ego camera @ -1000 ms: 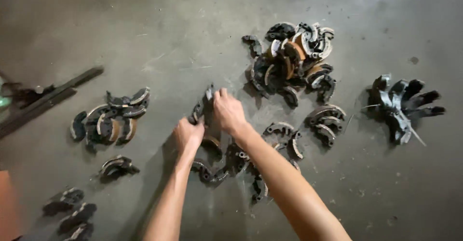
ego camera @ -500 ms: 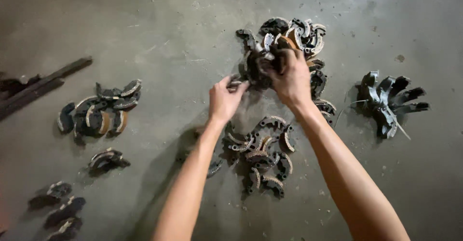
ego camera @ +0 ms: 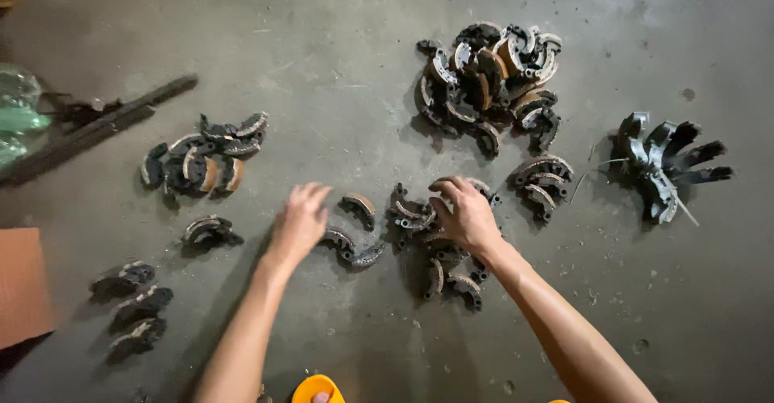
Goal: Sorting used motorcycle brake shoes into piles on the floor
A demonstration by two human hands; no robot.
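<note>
Brake shoes, worn and curved, lie sorted in heaps on a stained concrete floor (ego camera: pixel 339 56) as a person works over them with bare hands. The left hand (ego camera: pixel 300 224) hovers palm down with its fingers spread and holds nothing; a pair of shoes (ego camera: pixel 352 247) lies just beside it at four o'clock, touching its edge or nearly so, their arcs running roughly left to right across the view. A single brown-lined shoe (ego camera: pixel 359 205) sits at two o'clock from that hand, clearly nearer to it than to the other. The right hand (ego camera: pixel 466 216) rests on the central cluster (ego camera: pixel 439 250), fingers curled toward a shoe at its nine o'clock; whether they grip it cannot be told. A large pile (ego camera: pixel 492 76) stands at twelve o'clock from the right hand, well apart. A smaller pile (ego camera: pixel 201 157) lies at ten o'clock from the left hand. Dark fanned parts (ego camera: pixel 665 161) lie at the far right, and a long dark bar (ego camera: pixel 97 125) at the far left.
</note>
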